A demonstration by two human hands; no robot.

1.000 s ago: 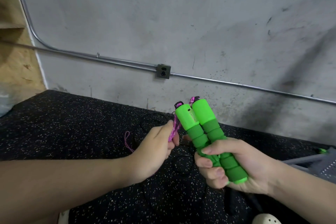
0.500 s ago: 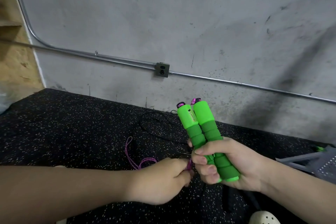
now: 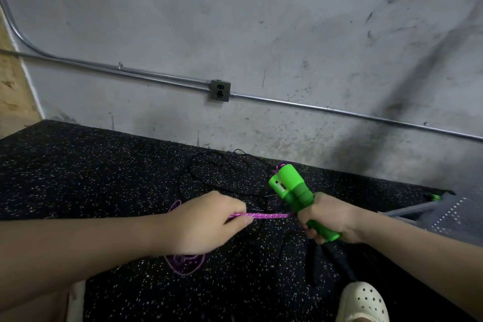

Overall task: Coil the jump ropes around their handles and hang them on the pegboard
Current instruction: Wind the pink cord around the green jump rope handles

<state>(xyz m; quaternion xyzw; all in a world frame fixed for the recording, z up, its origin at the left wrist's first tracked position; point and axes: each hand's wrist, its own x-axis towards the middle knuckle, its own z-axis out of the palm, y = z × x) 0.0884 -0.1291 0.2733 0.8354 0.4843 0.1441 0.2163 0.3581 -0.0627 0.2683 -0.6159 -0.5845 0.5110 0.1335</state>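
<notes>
At the bottom right of the frame one cream perforated clog (image 3: 362,302) stood on the black rubber floor (image 3: 78,178), which was flecked with white. Just above it, two forearms reached in from the lower corners. The left hand (image 3: 201,222), at centre, had its fingers curled round a pink rope (image 3: 261,216), pinching it so that a short length ran taut and level across to the right hand (image 3: 330,215). That hand was wrapped round two green handles (image 3: 290,191), held side by side and tilted up and to the left. More of the pink rope lay in loose loops on the floor under the left hand. Two black handles (image 3: 339,261) lay below the right hand, and a thin black cord (image 3: 209,162) curled on the floor farther back. At the right edge sat a grey perforated panel (image 3: 454,214). Beyond, a scuffed grey wall (image 3: 261,21) carried one metal conduit (image 3: 339,111) and one outlet box (image 3: 220,90).
</notes>
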